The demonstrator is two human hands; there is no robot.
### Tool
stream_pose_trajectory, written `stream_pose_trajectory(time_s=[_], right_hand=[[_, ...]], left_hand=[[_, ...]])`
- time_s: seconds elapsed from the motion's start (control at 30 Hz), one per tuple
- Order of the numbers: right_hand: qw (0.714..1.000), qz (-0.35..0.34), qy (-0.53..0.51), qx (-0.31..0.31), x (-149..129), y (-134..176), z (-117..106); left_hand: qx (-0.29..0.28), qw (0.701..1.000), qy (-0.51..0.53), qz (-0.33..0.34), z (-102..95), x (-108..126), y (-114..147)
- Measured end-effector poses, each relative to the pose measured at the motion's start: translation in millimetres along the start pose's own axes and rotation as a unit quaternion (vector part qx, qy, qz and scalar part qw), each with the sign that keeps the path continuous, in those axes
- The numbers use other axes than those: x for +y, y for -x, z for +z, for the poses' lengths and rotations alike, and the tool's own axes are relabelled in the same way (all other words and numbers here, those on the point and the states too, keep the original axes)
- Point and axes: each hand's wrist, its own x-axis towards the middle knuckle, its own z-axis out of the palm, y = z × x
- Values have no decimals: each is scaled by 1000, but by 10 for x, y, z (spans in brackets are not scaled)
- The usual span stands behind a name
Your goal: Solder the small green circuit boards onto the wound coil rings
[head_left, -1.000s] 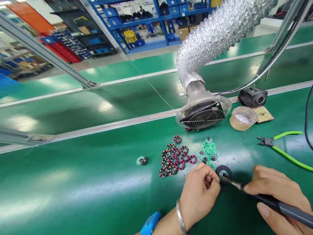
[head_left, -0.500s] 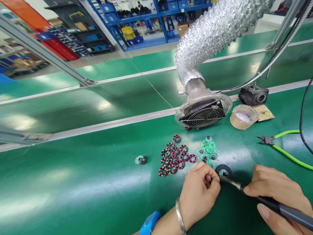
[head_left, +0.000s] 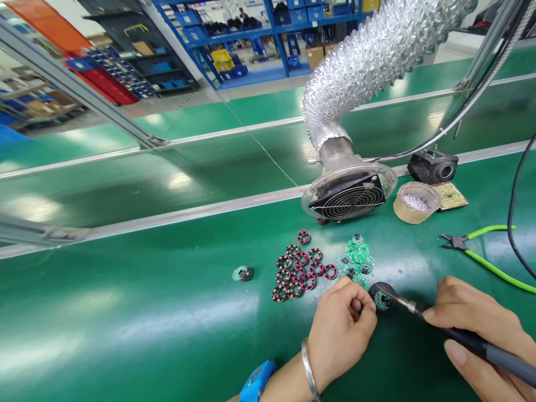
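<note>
My right hand (head_left: 481,329) is closed around the handle of a soldering iron (head_left: 456,334). The iron's tip is over a small round green circuit board (head_left: 382,300), which sits in a black ring-shaped holder (head_left: 389,287). My left hand (head_left: 345,321) is pinched at the left edge of this holder; what lies between its fingertips is hidden. Just beyond the left hand lies a pile of green circuit boards (head_left: 360,254). Several copper-wound motor coil rings (head_left: 297,273) are grouped to the left of that pile.
A fume extractor fan (head_left: 349,198) hangs over the bench on a silver duct (head_left: 368,61). Green-handled cutters (head_left: 488,257) lie at the right, below a round tub (head_left: 414,204), a yellow sponge (head_left: 451,195) and a black stand (head_left: 434,166). One board-topped coil (head_left: 242,273) lies apart at left.
The soldering iron and my right hand have shifted slightly right, with the tip now at the board's upper part. My left hand stays in nearly the same place.
</note>
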Motion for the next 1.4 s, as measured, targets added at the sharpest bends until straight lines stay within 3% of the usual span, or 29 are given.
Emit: stream_pose_trajectory(time_s=[0.17,0.37,0.6,0.83,0.97,1.23,1.4], right_hand=[[1000,-5,-3,-20,-3,-29,-5],[999,-7,46,3,209,54,113],[991,-24,92,-93,335,40,314],[995,25,36,-91,351,65,350],[996,16,24,-87,354,64,352],[996,63,13,-62,307,79,246],[998,23,38,-50,336,91,278]], left_hand=[[1,1000,0,-5,-1,-4,-5],[-12,999,29,-13,-9,-15,-13],[-20,995,93,0,-2,-59,-5],[-13,994,104,30,-13,-41,19],[-9,995,85,45,-22,-47,29],[18,995,39,94,29,-73,4],[22,996,29,82,48,-38,-18]])
